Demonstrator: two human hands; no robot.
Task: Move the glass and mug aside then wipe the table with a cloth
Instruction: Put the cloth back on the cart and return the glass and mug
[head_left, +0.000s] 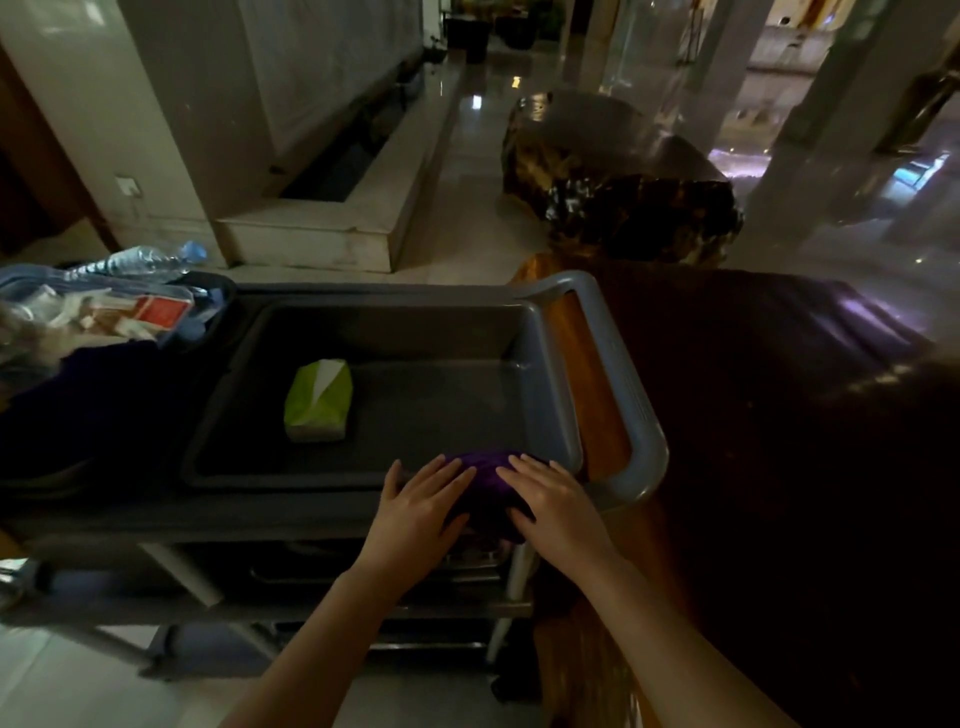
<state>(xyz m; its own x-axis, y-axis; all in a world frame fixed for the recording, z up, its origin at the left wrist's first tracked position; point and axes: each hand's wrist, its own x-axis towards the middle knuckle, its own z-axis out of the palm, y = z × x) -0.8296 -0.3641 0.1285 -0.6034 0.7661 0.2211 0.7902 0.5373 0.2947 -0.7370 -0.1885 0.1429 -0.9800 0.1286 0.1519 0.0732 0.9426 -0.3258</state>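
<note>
A purple cloth (485, 470) lies bunched on the near rim of a grey cart tray (550, 374). My left hand (421, 504) rests on the cloth's left side with fingers spread flat. My right hand (553, 501) presses on its right side, fingers also extended. Both hands touch the cloth; neither visibly closes around it. The dark wooden table (779, 415) stands to the right of the cart. No glass or mug is in view.
A green and white tissue pack (318, 400) lies in the tray. A plastic water bottle (140, 258) and a blue bag with packets (119, 312) sit at the cart's left end. A dark stone-like block (618, 192) stands on the glossy floor beyond.
</note>
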